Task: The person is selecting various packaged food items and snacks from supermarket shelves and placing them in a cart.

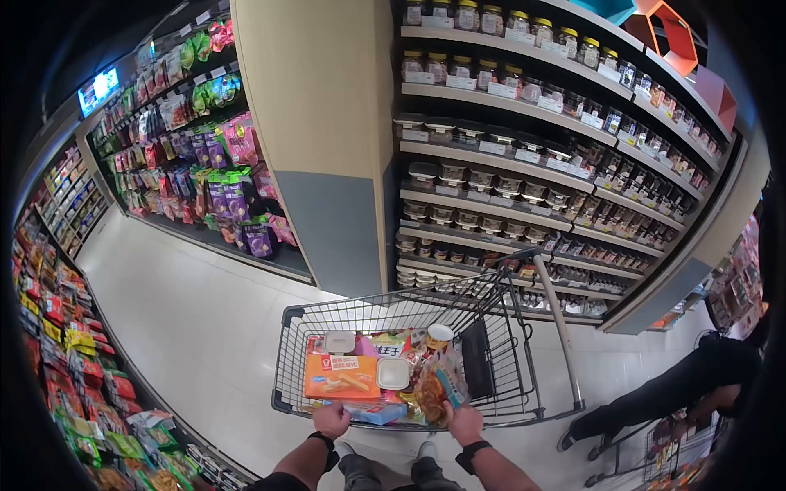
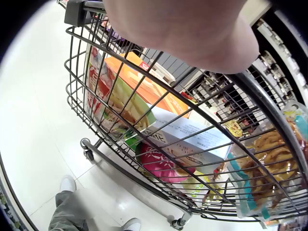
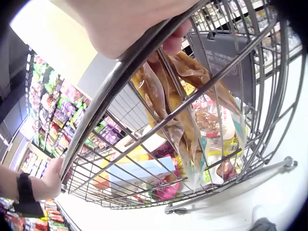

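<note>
A wire shopping cart (image 1: 282,360) stands sideways before me. Its near top rim is gripped by my left hand (image 1: 332,420), seen from below in the left wrist view as a palm (image 2: 187,29) over the rim. My right hand (image 1: 465,424) lies over the same rim further right, its fingers curled inside against a clear bag of brown twisted snacks (image 1: 438,385). In the right wrist view this bag (image 3: 185,106) hangs upright beside the wires, fingertips (image 3: 174,43) at its top. An orange box (image 1: 342,376), a white-lidded tub (image 1: 394,373) and a pale blue box (image 2: 187,137) lie in the cart.
Shelves of jars and tubs (image 1: 491,151) rise beyond the cart, beside a wood and grey pillar (image 1: 327,221). Bagged snacks (image 1: 61,327) line the left. At the right, a person in dark trousers (image 1: 647,393) is near another cart (image 1: 663,454).
</note>
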